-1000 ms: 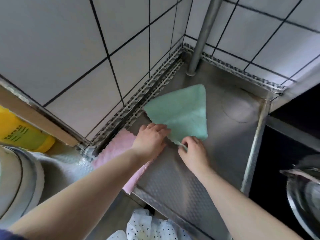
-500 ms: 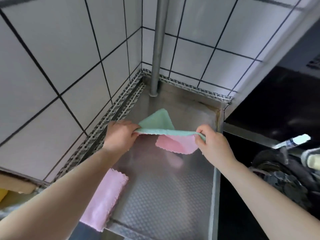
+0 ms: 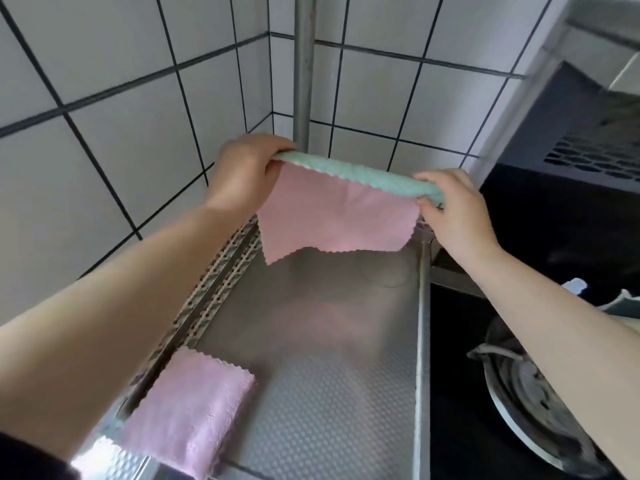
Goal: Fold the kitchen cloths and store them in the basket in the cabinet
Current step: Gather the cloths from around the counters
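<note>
At the near left, a folded pink cloth [image 3: 194, 410] lies on the embossed steel counter [image 3: 329, 393], close to the tiled wall [image 3: 121, 133]. Above the counter, the left hand [image 3: 242, 178] curls its fingers round the left end of a green-and-pink cloth [image 3: 339, 209], whose green side shows along the top fold while the pink side hangs down clear of the steel, in front of an upright metal pole [image 3: 304, 71]. The right hand [image 3: 453, 209] pinches the cloth's right end between thumb and fingers, and a stove burner [image 3: 530, 403] sits at the far right.
</note>
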The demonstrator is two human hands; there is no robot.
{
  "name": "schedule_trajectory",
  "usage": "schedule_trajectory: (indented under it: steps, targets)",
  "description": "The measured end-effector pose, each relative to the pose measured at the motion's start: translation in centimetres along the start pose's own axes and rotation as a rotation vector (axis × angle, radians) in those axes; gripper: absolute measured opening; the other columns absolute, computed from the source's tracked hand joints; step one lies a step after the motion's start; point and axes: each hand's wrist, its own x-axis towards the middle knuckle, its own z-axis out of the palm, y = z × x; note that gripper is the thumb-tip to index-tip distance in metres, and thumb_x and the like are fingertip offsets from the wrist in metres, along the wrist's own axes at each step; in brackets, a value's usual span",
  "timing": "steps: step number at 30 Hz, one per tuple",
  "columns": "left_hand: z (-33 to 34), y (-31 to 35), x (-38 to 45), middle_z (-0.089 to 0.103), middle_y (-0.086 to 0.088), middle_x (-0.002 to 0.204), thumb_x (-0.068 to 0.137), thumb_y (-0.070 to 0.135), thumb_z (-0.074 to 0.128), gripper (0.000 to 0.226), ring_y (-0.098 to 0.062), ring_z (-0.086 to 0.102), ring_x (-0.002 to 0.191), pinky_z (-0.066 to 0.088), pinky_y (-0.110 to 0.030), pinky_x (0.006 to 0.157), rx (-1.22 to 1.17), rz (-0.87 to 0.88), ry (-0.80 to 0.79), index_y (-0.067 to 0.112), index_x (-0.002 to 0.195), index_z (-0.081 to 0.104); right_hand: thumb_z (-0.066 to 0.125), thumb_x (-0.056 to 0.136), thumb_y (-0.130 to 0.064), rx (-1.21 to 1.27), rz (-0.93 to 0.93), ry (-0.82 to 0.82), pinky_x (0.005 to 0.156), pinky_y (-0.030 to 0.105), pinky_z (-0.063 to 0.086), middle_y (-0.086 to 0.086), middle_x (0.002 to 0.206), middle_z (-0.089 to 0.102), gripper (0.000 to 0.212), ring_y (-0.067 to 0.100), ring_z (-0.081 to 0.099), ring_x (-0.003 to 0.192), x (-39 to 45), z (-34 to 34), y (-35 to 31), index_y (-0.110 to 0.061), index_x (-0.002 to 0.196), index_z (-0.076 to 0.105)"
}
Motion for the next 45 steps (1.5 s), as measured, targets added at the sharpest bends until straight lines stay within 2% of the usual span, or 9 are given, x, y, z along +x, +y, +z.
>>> schedule_trajectory:
  steps: [9, 14, 18, 22, 30, 34, 36, 40, 45]
  targets:
    - [0.4, 3.1, -15.3, 0.072, -0.009, 0.09, 0.073, -0.006, 0.069, 0.03, -0.027, 0.069, 0.081, 0.051, -0.035, 0.075, -0.042, -0.007, -0.336, 0.007, 0.1, 0.072, 0.055, 0.083, -0.002, -0.156, 0.139, -0.21, 0.078, 0.034, 0.046, 0.005, 0.11, 0.058, 0.028, 0.026, 0.058, 0.092, -15.4, 2.3, 4.5, -0.011, 0.109, 0.061]
    - [2.4, 5.3, -25.9, 0.071, -0.003, 0.106, 0.085, 0.01, 0.064, 0.027, -0.021, 0.067, 0.096, 0.05, -0.027, 0.086, -0.057, -0.174, -0.66, 0.014, 0.111, 0.069, 0.059, 0.083, -0.004, -0.234, 0.17, -0.446, 0.108, 0.041, 0.031, -0.005, 0.098, 0.069, 0.021, 0.019, 0.063, 0.098, -24.7, 4.0, 6.8, -0.02, 0.096, 0.066]
    - [2.8, 6.8, -31.2, 0.061, 0.009, 0.123, 0.096, 0.026, 0.048, 0.032, -0.011, 0.058, 0.111, 0.045, -0.024, 0.091, -0.022, -0.264, -0.784, 0.025, 0.127, 0.056, 0.055, 0.088, -0.007, -0.181, 0.156, -0.497, 0.111, 0.035, 0.028, -0.008, 0.101, 0.069, 0.019, 0.012, 0.063, 0.102, -28.3, 3.6, 7.6, -0.019, 0.098, 0.066]
    - [2.5, 8.1, -33.9, 0.057, 0.013, 0.127, 0.095, 0.025, 0.045, 0.035, -0.009, 0.056, 0.113, 0.042, -0.02, 0.091, -0.035, -0.375, -0.816, 0.028, 0.13, 0.052, 0.045, 0.094, -0.018, -0.105, 0.244, -0.592, 0.071, 0.02, 0.039, -0.007, 0.112, 0.066, 0.026, 0.012, 0.062, 0.096, -29.4, 2.5, 8.0, -0.022, 0.114, 0.061]
    - [3.2, 8.4, -33.6, 0.065, 0.013, 0.113, 0.09, 0.028, 0.059, 0.026, -0.009, 0.063, 0.099, 0.045, -0.019, 0.077, -0.103, -0.744, -0.529, 0.025, 0.116, 0.06, 0.05, 0.092, -0.022, -0.009, 0.412, -0.536, 0.055, 0.019, 0.04, -0.007, 0.087, 0.064, 0.017, 0.011, 0.06, 0.074, -27.6, 2.6, 8.2, -0.027, 0.103, 0.061]
    - [4.3, 7.2, -31.4, 0.064, 0.012, 0.112, 0.091, 0.018, 0.059, 0.029, -0.004, 0.063, 0.1, 0.044, -0.011, 0.073, -0.238, -0.855, -0.423, 0.018, 0.119, 0.055, 0.051, 0.091, -0.021, 0.023, 0.453, -0.469, 0.062, 0.029, 0.046, -0.003, 0.084, 0.066, 0.012, 0.017, 0.06, 0.073, -24.8, 3.6, 8.1, -0.026, 0.094, 0.061]
    - [4.7, 6.5, -29.9, 0.065, 0.005, 0.114, 0.091, 0.019, 0.058, 0.031, -0.009, 0.064, 0.101, 0.052, -0.023, 0.078, -0.235, -0.827, -0.429, 0.018, 0.122, 0.053, 0.05, 0.091, -0.021, -0.005, 0.461, -0.469, 0.064, 0.03, 0.046, -0.003, 0.083, 0.066, 0.013, 0.019, 0.06, 0.074, -23.0, 4.3, 8.1, -0.025, 0.095, 0.061]
    - [5.8, 5.0, -27.0, 0.068, -0.003, 0.105, 0.09, 0.025, 0.057, 0.035, -0.026, 0.063, 0.097, 0.047, -0.032, 0.078, 0.04, -0.624, -0.476, 0.019, 0.124, 0.051, 0.047, 0.092, -0.019, -0.058, 0.474, -0.493, 0.069, 0.032, 0.048, 0.005, 0.091, 0.068, 0.018, 0.027, 0.061, 0.083, -19.8, 6.1, 8.4, -0.022, 0.1, 0.062]
    - [7.5, 2.8, -24.8, 0.069, -0.001, 0.104, 0.091, 0.03, 0.051, 0.044, -0.024, 0.061, 0.102, 0.038, -0.037, 0.088, 0.19, -0.561, -0.65, 0.022, 0.133, 0.041, 0.046, 0.092, -0.016, -0.115, 0.485, -0.577, 0.077, 0.037, 0.05, 0.013, 0.097, 0.068, 0.02, 0.034, 0.061, 0.091, -17.7, 8.4, 8.8, -0.018, 0.105, 0.062]
